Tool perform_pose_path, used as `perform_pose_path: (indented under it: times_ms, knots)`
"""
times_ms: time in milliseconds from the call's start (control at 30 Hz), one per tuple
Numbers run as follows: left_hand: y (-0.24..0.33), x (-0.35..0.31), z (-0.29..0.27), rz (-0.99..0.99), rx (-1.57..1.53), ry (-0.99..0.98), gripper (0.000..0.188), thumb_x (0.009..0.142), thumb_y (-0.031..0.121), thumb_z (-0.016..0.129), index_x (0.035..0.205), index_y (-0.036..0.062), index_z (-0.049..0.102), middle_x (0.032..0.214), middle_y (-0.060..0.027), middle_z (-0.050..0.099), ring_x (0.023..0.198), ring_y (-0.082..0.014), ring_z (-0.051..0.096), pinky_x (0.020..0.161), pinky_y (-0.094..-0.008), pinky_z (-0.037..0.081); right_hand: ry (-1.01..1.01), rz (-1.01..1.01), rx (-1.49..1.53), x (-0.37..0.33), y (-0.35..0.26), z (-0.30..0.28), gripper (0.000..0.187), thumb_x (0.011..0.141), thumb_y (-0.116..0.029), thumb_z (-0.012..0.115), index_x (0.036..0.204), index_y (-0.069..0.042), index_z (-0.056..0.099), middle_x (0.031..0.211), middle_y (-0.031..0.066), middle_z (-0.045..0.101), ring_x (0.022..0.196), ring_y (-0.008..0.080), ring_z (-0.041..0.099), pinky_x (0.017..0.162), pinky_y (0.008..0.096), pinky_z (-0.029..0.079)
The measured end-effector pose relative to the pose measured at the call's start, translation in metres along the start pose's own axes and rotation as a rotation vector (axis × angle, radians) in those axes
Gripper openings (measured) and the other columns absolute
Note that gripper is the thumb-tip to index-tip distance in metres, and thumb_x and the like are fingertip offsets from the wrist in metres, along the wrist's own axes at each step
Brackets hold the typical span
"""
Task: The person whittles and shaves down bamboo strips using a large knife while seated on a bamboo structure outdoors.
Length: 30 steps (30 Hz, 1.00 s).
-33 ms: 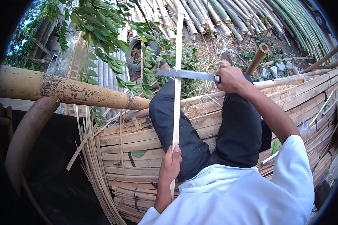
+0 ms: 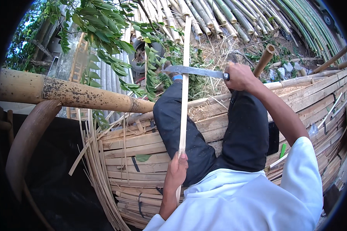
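My left hand (image 2: 176,168) is closed round the lower part of a long pale bamboo strip (image 2: 184,115), whose end runs on below it along the forearm. The strip stands out away from me over my left thigh, its far tip near the stacked poles. In my right hand (image 2: 240,76) is a large knife (image 2: 198,71), gripped by its dark handle. The blade points left and lies across the strip, touching or nearly touching it in the upper part. How deep the edge sits cannot be made out.
I sit on stacked split-bamboo slats (image 2: 135,140). A thick bamboo pole (image 2: 92,94) crosses at the left, above a curved wooden piece (image 2: 29,142) and a bundle of thin strips (image 2: 98,177). Leafy branches (image 2: 100,34), a tyre (image 2: 156,50) and bamboo poles (image 2: 219,15) are beyond.
The bamboo strip has come slightly toward me and its far tip has tilted right. My left hand is a little lower. The knife has shifted slightly right and its blade angle has changed.
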State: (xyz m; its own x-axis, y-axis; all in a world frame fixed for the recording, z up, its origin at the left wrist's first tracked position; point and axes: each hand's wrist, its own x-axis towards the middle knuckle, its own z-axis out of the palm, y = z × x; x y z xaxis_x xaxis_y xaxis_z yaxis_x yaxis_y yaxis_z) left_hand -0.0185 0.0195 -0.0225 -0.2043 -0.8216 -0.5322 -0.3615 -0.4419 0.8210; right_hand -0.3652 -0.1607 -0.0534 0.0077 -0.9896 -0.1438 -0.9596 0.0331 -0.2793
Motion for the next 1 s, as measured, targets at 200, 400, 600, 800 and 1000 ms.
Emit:
perform_pose_path:
  times_ms: [200,400,600,800,1000]
  knots:
    - [0.002,0.000,-0.001,-0.034,-0.066,0.049,0.042,0.103,0.041,0.036,0.088,0.0038,0.048,0.064,0.0005,0.042,0.057,-0.0069,0.040,0.050,-0.0241,0.034,-0.001,-0.192,0.157,-0.027,-0.049,0.007,0.021,0.072,-0.025,0.062,0.077,-0.006,0.069,0.065,0.0182,0.064,0.063,0.0366,0.065,0.062,0.0466,0.053]
    - [-0.004,-0.012,-0.003,0.026,0.030,0.059,0.041,0.104,0.039,0.037,0.088,0.0034,0.049,0.063,0.0002,0.042,0.057,-0.0084,0.041,0.052,-0.0258,0.036,-0.058,-0.152,0.177,-0.004,-0.058,0.005,0.019,0.072,-0.024,0.061,0.072,-0.006,0.068,0.063,0.0164,0.064,0.062,0.0348,0.066,0.061,0.0449,0.054]
    - [-0.012,-0.008,-0.004,0.013,0.044,0.081,0.042,0.104,0.038,0.036,0.087,0.0022,0.049,0.062,-0.0029,0.045,0.056,-0.0112,0.043,0.053,-0.0290,0.038,-0.091,-0.488,0.067,-0.007,-0.061,0.005,0.020,0.073,-0.026,0.060,0.074,-0.007,0.068,0.064,0.0183,0.063,0.063,0.0364,0.065,0.063,0.0464,0.053]
    - [-0.008,-0.015,-0.001,-0.001,0.128,0.047,0.041,0.104,0.037,0.037,0.087,0.0015,0.049,0.059,-0.0054,0.044,0.054,-0.0136,0.045,0.052,-0.0312,0.038,0.030,-0.158,0.180,0.029,-0.035,0.004,0.020,0.076,-0.025,0.059,0.075,-0.007,0.068,0.068,0.0178,0.066,0.067,0.0353,0.066,0.065,0.0467,0.053]
    - [-0.007,-0.015,0.002,0.056,0.204,0.023,0.042,0.103,0.038,0.037,0.086,0.0019,0.049,0.059,-0.0054,0.046,0.053,-0.0141,0.045,0.051,-0.0318,0.039,0.025,0.112,0.252,0.046,-0.013,0.005,0.024,0.074,-0.026,0.060,0.074,-0.003,0.067,0.069,0.0211,0.065,0.069,0.0370,0.066,0.068,0.0471,0.054]
